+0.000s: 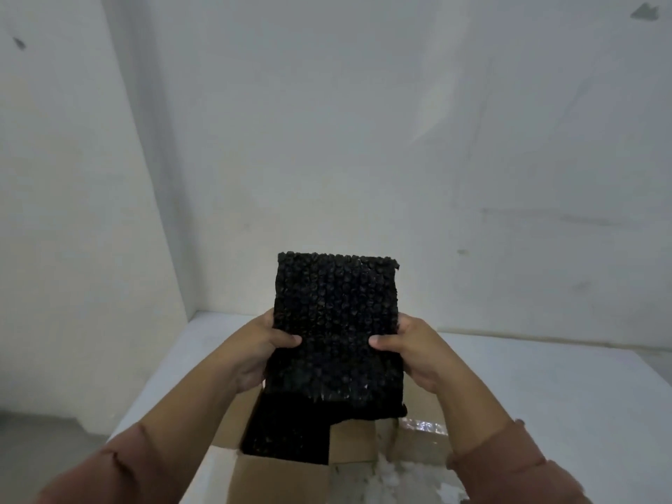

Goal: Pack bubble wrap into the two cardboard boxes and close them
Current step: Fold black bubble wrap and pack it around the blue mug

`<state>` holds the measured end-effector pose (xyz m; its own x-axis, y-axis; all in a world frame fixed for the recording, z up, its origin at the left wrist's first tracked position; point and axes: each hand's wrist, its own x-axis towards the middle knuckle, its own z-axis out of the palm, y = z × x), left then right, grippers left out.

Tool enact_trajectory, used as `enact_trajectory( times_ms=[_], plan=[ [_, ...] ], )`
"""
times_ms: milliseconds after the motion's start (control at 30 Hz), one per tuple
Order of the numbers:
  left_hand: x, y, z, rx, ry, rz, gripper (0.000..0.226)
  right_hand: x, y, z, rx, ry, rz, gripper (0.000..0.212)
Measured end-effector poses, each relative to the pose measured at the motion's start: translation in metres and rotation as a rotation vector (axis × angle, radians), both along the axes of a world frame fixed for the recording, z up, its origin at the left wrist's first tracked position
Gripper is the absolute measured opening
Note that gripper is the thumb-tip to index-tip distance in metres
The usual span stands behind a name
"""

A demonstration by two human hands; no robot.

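Note:
A black sheet of bubble wrap point(336, 321) stands upright in front of me, held over an open cardboard box point(276, 478). My left hand point(254, 352) grips its left edge with the thumb on the front. My right hand point(411, 352) grips its right edge the same way. More black bubble wrap point(287, 431) lies inside the box below. The box flaps are open; one flap point(418, 449) on the right carries clear tape. Only one box is clearly in view.
The box sits on a white table point(545, 387) set into a corner of pale walls point(327, 140). The table's left edge drops to a grey floor point(43, 438). Brown-pink sleeves cover both forearms.

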<state>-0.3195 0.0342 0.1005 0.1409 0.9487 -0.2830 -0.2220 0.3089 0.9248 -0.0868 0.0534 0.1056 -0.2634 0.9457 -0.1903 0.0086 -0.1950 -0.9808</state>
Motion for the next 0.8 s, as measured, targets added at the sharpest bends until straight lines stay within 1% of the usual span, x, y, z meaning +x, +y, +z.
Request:
enact_trajectory(
  times_ms=[33, 67, 133, 200, 233, 300, 333, 367, 433, 500, 567, 733, 800],
  plan=[
    [-0.007, 0.0, -0.003, -0.007, 0.013, -0.008, 0.038, -0.005, 0.0, -0.002, 0.005, 0.015, -0.013, 0.026],
    [-0.014, 0.0, -0.007, -0.016, 0.023, -0.006, 0.032, -0.01, 0.001, -0.005, 0.006, 0.024, -0.022, 0.026],
    [-0.024, 0.0, -0.013, -0.047, 0.023, 0.021, 0.02, -0.018, 0.002, -0.013, -0.01, 0.024, -0.028, 0.034],
    [-0.036, 0.001, -0.023, -0.112, -0.041, 0.071, 0.02, -0.025, 0.002, -0.023, -0.07, 0.034, -0.026, 0.043],
    [-0.042, 0.001, -0.029, -0.129, -0.082, 0.087, 0.023, -0.027, 0.002, -0.03, -0.103, 0.065, -0.011, 0.044],
    [-0.057, 0.0, -0.043, -0.152, -0.119, 0.088, 0.034, -0.031, 0.004, -0.046, -0.162, 0.111, 0.017, 0.039],
    [-0.062, -0.001, -0.05, -0.168, -0.068, 0.069, 0.037, -0.034, 0.004, -0.053, -0.18, 0.087, 0.02, 0.034],
    [-0.064, -0.003, -0.054, -0.185, 0.001, 0.05, 0.033, -0.037, 0.003, -0.06, -0.186, 0.03, 0.018, 0.027],
    [-0.062, -0.007, -0.064, -0.185, 0.148, 0.028, 0.014, -0.045, 0.001, -0.072, -0.142, -0.203, -0.008, 0.014],
    [-0.06, -0.007, -0.076, -0.171, 0.293, 0.039, 0.028, -0.053, 0.0, -0.081, -0.081, -0.445, -0.008, 0.026],
    [-0.058, -0.009, -0.085, -0.137, 0.424, 0.001, 0.038, -0.059, -0.001, -0.087, -0.031, -0.615, 0.022, 0.031],
    [-0.051, -0.012, -0.097, 0.092, 0.893, -0.122, 0.053, -0.073, 0.0, -0.089, 0.117, -0.897, 0.114, 0.042],
    [-0.047, -0.018, -0.101, 0.214, 1.115, -0.165, 0.055, -0.077, -0.001, -0.093, 0.17, -0.967, 0.142, 0.044]
  ],
)
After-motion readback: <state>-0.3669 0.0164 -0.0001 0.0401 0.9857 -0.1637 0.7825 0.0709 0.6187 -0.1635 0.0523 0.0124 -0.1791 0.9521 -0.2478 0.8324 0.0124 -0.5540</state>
